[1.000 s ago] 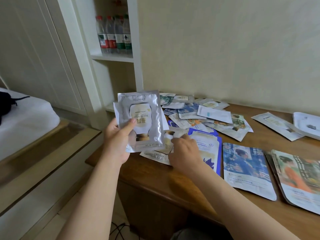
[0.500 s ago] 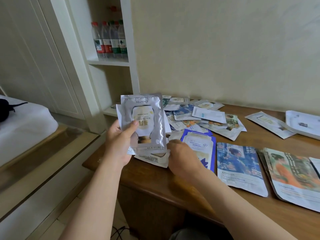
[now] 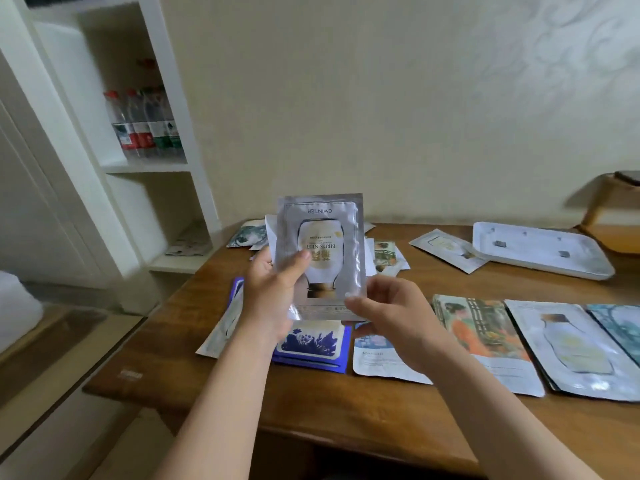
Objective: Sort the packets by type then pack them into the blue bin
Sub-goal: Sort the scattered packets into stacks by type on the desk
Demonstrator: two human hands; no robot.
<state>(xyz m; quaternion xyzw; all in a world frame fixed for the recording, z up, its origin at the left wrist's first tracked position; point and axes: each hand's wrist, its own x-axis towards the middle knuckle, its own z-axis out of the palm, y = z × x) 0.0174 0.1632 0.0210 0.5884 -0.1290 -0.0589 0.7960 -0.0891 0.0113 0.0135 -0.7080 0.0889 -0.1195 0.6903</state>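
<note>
Right hand [image 3: 391, 320] has come up off the table [image 3: 346, 410] to the raised silver Birds-Nest packet [image 3: 329, 247].
Right fingers [image 3: 353, 301] pinch its lower right corner; left hand [image 3: 273, 299] grips the left edge, thumb on front, another packet behind. Packet held upright above the table, over the blue floral packet [image 3: 311, 344]. Orange-figure packet [image 3: 485, 337] lies flat to the right, white tray [image 3: 540, 251] further back, water bottles [image 3: 145, 126] on the shelf.

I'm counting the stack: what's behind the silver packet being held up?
A white packet edge sticks out at the left behind the silver packet, both gripped by the left hand. The silver packet covers its print and hides whether more packets sit behind.
</note>
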